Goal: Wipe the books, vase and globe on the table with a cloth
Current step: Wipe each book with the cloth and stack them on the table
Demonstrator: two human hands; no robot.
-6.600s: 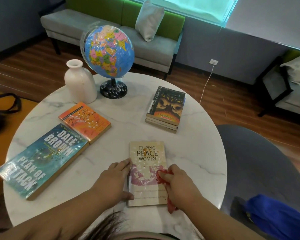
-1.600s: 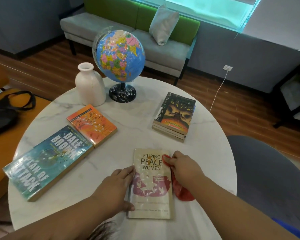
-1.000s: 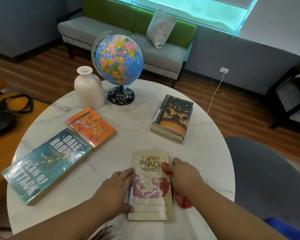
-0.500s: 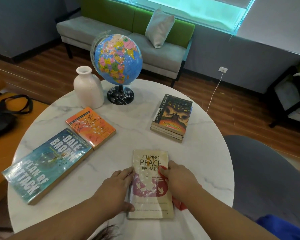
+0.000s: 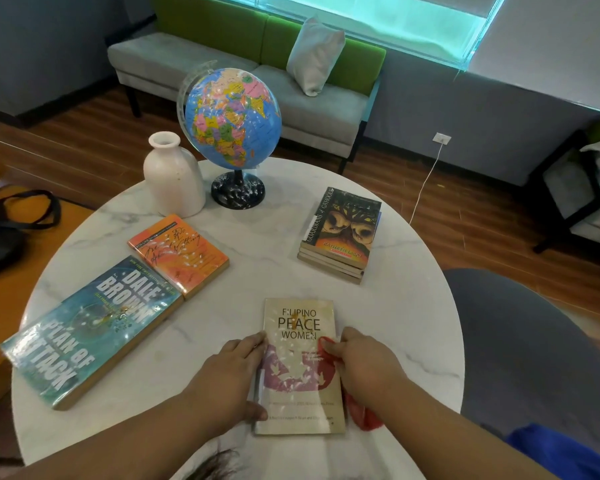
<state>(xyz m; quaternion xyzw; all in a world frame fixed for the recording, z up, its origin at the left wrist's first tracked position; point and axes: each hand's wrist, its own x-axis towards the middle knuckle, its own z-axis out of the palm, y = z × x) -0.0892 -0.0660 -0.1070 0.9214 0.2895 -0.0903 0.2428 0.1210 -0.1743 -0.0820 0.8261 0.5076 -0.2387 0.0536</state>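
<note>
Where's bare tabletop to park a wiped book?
Biggest free patch: the middle of the table, bordered by the orange book, the book stack and the Peace Women book. Another by the right rim, between stack and right hand with the red cloth. Crowded: the left, where the blue book meets the orange one, with vase and globe close behind.

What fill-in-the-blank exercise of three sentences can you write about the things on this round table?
1. The right hand holds a ____ cloth against the Filipino Peace Women book.
2. The white vase stands right beside the ____.
3. The book lying next to the Plan of Attack book has an ____ cover.

Missing words: red; globe; orange.
</note>
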